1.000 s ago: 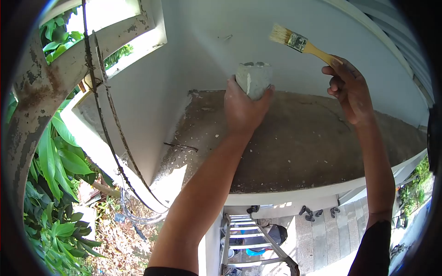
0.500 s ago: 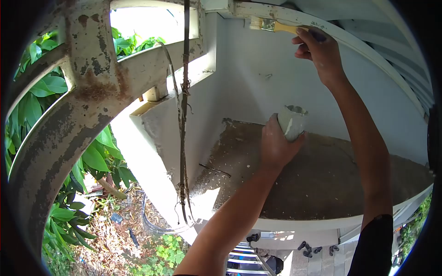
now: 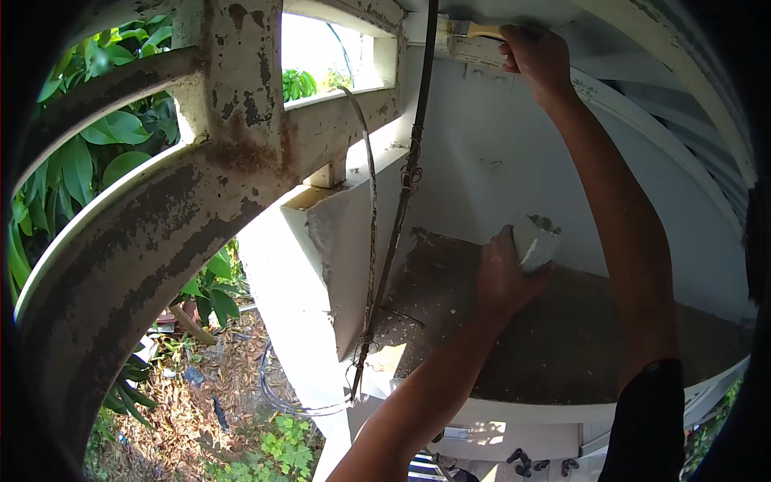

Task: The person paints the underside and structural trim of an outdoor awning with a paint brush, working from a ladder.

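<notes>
The brush (image 3: 486, 31) is up at the white beam (image 3: 490, 53) now, gripped in the right hand (image 3: 536, 60).
A second ago it was lower, before the wall (image 3: 546, 145); now its bristles (image 3: 444, 32) point leftward from that hand, and I can't tell whether they touch the beam. Well below, the left hand (image 3: 502, 277) stays curled around the pale cup (image 3: 536, 241), over the brown ledge (image 3: 554, 353).

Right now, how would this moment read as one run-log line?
left hand: holding pale cup | right hand: holding brush, raised | bristles: close to white beam, contact unclear
</notes>
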Motion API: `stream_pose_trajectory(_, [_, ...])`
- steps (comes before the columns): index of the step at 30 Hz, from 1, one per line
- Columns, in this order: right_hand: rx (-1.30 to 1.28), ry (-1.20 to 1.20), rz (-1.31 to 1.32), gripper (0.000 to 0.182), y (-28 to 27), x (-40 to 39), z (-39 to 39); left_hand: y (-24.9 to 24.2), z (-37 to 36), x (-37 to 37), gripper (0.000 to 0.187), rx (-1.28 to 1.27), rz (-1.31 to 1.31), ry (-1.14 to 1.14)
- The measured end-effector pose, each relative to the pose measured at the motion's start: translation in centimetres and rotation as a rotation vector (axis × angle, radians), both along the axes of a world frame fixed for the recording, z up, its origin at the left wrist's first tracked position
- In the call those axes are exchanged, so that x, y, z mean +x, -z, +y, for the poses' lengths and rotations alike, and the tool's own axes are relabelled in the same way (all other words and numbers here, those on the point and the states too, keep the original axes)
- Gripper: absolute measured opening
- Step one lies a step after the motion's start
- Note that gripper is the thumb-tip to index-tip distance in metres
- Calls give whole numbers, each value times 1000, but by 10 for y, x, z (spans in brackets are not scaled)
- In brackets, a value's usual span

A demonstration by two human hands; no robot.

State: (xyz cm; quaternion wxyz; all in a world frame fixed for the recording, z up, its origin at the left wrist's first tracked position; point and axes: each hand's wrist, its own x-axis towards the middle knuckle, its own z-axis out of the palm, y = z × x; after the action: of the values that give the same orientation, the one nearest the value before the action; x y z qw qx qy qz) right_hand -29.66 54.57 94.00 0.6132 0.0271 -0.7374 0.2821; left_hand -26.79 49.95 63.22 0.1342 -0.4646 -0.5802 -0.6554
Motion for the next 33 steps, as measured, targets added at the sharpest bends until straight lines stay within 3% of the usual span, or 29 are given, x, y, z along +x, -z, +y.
stream_pose_trajectory(2, [7, 52, -18, 28, 4, 11, 2, 0, 0, 0, 88, 46, 36, -20])
stream_pose_trajectory(8, [-41, -219, 63, 29, 12, -19, -17, -1, -4, -2, 86, 42, 23, -2])
stream_pose_trajectory(14, [-42, 30, 60, 26, 9, -8, 1, -1, -3, -9, 87, 63, 14, -22])
stream_pose_trajectory(19, [20, -108, 91, 29, 23, 7, 5, -1, -4, -9, 88, 35, 6, -39])
stream_pose_trajectory(22, [60, -66, -44, 32, 29, 1, 2, -3, -5, -9, 88, 12, -10, -66])
stream_pose_trajectory(24, [158, 149, 0, 34, 30, 11, 9, -3, -6, -12, 88, 15, -8, -91])
stream_pose_trajectory(27, [145, 193, 93, 35, 31, 27, 27, -3, -6, -11, 89, 28, -13, -51])
stream_pose_trajectory(30, [192, 31, 100, 35, 27, 17, 15, -3, -5, -13, 89, 9, -2, -61])
stream_pose_trajectory(33, [212, 29, -19, 34, 25, -4, 9, 0, -2, -15, 89, 41, 22, -74])
